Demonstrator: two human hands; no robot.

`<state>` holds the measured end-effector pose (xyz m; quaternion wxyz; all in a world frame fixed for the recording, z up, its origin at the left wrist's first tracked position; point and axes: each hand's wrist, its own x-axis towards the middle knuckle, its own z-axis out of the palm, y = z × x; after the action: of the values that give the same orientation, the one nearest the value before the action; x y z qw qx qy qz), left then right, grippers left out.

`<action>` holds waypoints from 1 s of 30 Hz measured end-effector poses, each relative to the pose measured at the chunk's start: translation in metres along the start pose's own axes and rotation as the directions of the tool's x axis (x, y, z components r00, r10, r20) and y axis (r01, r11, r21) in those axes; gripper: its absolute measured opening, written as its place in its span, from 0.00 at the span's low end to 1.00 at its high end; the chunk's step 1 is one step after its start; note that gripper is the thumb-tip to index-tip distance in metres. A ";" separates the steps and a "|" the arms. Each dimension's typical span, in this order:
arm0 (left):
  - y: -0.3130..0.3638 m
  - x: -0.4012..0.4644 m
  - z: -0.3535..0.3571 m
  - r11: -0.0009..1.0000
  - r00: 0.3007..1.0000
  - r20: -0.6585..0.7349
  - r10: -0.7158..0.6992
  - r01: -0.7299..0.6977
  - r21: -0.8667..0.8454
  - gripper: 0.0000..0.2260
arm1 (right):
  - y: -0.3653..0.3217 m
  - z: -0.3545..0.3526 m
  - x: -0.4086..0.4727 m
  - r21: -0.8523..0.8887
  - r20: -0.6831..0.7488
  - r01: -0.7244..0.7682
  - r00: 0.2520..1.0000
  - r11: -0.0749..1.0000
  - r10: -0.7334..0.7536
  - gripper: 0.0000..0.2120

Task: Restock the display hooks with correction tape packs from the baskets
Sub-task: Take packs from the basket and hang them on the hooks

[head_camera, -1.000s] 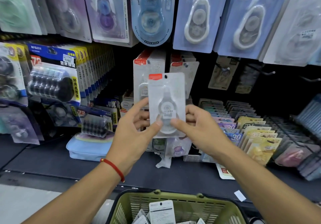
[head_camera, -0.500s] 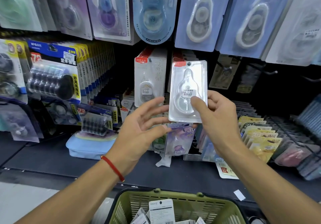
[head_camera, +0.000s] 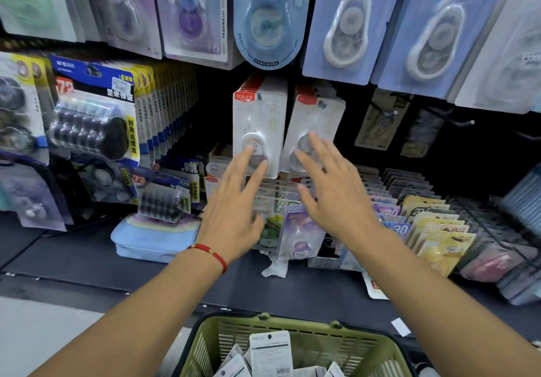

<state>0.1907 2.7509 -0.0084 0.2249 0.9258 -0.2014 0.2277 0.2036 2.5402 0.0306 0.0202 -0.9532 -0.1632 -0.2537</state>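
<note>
Packs of correction tape hang in two white stacks on the middle hooks, the left stack (head_camera: 259, 130) and the right stack (head_camera: 314, 133) side by side, and more packs (head_camera: 270, 353) lie loose in the green basket (head_camera: 322, 344) at the bottom of my view. Both of my grips are spread and hold nothing: the left hand (head_camera: 234, 204) has its fingertips over the lower part of the left stack, the right hand (head_camera: 333, 195) likewise over the right stack, though I cannot tell whether they touch. I judge these packs light, with a stiff card back and a thin clear blister that could dent, and probably slick on the plastic face. I would take one by the card edges, low down, leaving the top hole free for the hook. Room is tight: the big blue packs (head_camera: 348, 22) overhang just above, the yellow-edged packs (head_camera: 164, 107) crowd the left, and rows of small packs (head_camera: 433, 224) rise from the shelf just beneath. Bare hooks (head_camera: 456, 121) stick out to the right, a snagging risk for my forearm.
</note>
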 end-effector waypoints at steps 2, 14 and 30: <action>0.002 -0.001 0.001 1.000 1.000 -0.005 -0.011 0.011 0.010 0.41 | -0.002 0.007 0.019 -0.108 0.034 -0.052 0.998 0.993 0.056 0.29; -0.001 -0.003 0.005 1.000 1.000 -0.006 -0.003 0.003 0.006 0.41 | 0.015 0.038 0.067 -0.264 0.036 -0.096 0.993 0.960 0.110 0.35; 0.011 -0.074 0.039 0.991 0.878 0.461 0.126 -0.131 -0.022 0.26 | 0.021 0.033 -0.093 0.325 0.250 -0.326 0.935 0.888 0.252 0.06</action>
<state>0.1384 2.7422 -0.0733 0.1503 0.9390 -0.3088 0.0165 0.1499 2.4962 -0.0424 0.2161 -0.9674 -0.0636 -0.1160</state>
